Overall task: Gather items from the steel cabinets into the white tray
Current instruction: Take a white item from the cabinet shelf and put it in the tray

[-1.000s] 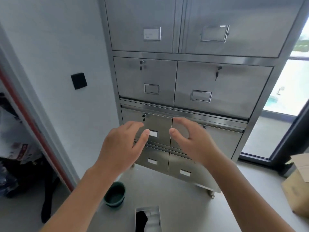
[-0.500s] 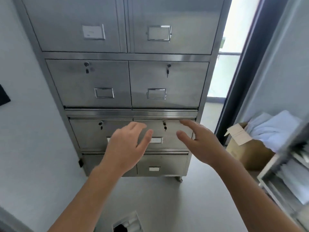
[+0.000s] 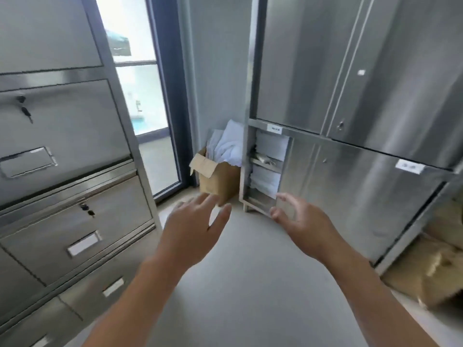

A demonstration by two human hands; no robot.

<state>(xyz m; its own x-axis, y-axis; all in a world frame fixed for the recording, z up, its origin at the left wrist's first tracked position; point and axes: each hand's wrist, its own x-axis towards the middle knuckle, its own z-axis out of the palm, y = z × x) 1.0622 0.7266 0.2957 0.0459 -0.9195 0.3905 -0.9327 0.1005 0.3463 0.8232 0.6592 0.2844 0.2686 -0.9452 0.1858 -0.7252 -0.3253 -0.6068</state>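
Observation:
A steel drawer cabinet [image 3: 65, 151] fills the left side, its drawers closed, keys hanging in two locks. On the right stands a second steel cabinet [image 3: 363, 108] with closed upper doors; its lower left section [image 3: 268, 169] is open and shows stacked white sheets on shelves. My left hand [image 3: 195, 229] hovers in mid-air with fingers spread, holding nothing. Level with it, my right hand [image 3: 300, 221] has loosely bent fingers, empty, just in front of the open section's lower edge. The white tray is out of view.
A cardboard box [image 3: 218, 176] stuffed with white cloth sits in the corner between the cabinets, beside a dark-framed glass door [image 3: 147, 101]. Brown paper bundles [image 3: 436, 266] lie low at the right. Grey floor [image 3: 238, 284] stretches between the cabinets.
The view has swung right, from facing the drawer cabinet to the corner and the second cabinet. Both hands stay raised and empty. The tray on the floor has left the view.

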